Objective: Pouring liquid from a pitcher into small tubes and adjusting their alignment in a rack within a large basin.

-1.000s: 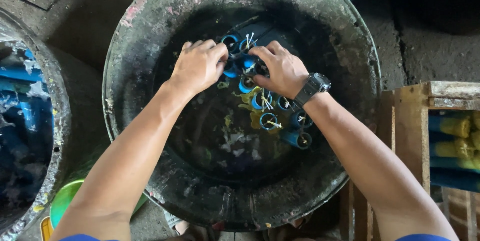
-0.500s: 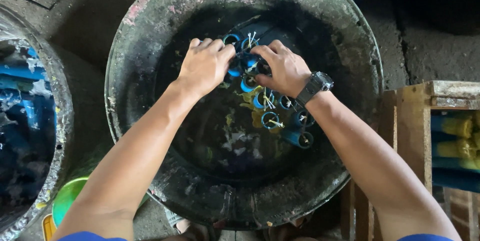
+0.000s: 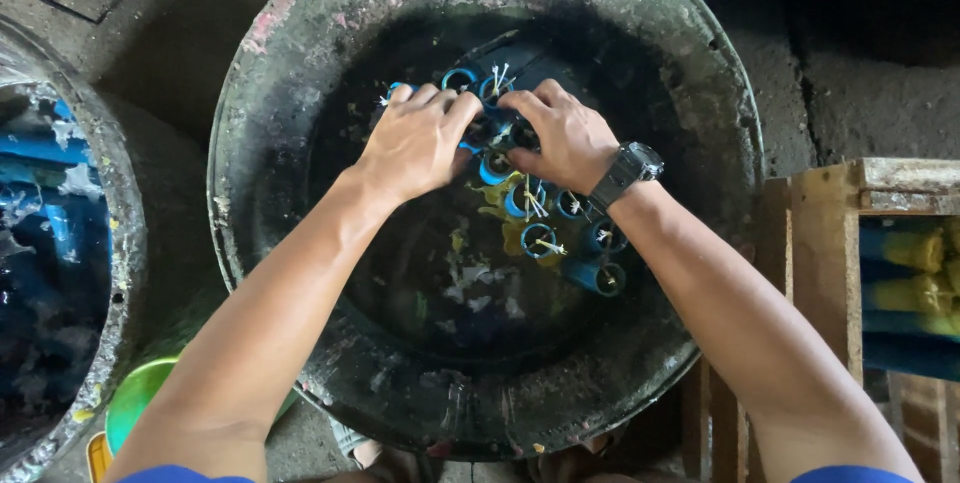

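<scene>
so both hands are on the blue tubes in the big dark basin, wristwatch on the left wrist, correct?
Not quite. In the head view the wristwatch sits on the right wrist, not the left. The rest holds: the left hand and right hand are both on the blue tubes inside the big dark basin.

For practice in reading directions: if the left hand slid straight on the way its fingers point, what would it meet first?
The left hand points right, toward the right hand. It would likely meet that hand's fingertips over the blue tubes almost at once; depth is unclear.
</scene>
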